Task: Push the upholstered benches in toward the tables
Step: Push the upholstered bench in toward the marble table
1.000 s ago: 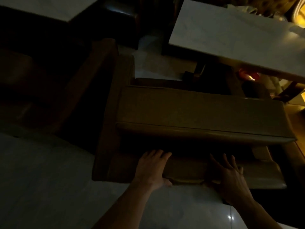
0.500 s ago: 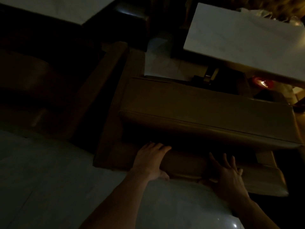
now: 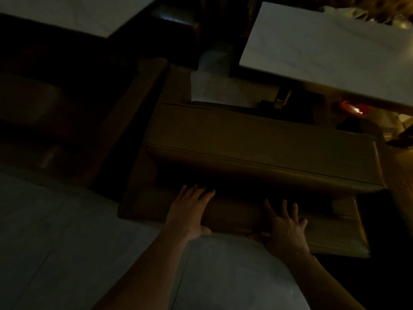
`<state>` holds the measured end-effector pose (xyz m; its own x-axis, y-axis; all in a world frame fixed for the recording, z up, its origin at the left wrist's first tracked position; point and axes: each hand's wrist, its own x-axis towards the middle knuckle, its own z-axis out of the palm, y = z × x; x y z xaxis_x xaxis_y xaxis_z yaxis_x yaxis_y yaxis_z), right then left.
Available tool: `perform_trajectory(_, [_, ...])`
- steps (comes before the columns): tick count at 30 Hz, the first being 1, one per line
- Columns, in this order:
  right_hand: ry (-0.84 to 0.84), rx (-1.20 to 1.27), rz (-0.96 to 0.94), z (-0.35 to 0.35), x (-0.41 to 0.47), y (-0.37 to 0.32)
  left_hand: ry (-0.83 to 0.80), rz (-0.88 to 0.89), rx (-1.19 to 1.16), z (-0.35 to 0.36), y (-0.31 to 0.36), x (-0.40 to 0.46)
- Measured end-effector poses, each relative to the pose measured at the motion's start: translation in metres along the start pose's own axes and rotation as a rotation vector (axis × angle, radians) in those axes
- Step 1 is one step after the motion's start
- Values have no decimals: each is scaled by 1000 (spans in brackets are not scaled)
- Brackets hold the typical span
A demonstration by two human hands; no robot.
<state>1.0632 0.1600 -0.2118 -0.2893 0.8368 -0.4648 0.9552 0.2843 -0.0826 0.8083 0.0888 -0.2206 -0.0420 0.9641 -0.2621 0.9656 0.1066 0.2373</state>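
Tan upholstery covers the bench [image 3: 257, 148], which lies across the middle of the dim view with its padded seat edge facing the camera. Both hands rest flat on the lower back panel of the bench, just under the overhanging cushion. The left hand [image 3: 190, 209] lies palm down with fingers extended and close together, the thumb wrapped around the near lower edge of the panel. The right hand [image 3: 283, 222] lies palm down with fingers spread apart, the thumb likewise at the near edge; neither hand is closed around anything. A pale-topped table [image 3: 324, 48] stands beyond the bench at upper right, its near edge overhanging the far side of the seat. A second pale table [image 3: 73, 10] occupies the upper left corner, well apart from the bench. Grey floor tiles [image 3: 67, 253] fill the foreground beneath both forearms.
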Motion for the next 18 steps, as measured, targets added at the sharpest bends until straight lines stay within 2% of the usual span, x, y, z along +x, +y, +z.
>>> perform_trajectory(4, [-62, 28, -29, -21, -11, 7, 14, -69, 10, -8, 23, -21])
perform_trajectory(7, [0, 112, -48, -40, -50, 33, 25, -52, 24, -33, 60, -40])
perform_trajectory(10, [1, 125, -76, -37, -51, 27, 8, -104, 1, -38, 58, -43])
perform_trajectory(18, [110, 140, -1, -80, -131, 50, 29, 23, -45, -86, 120, -75])
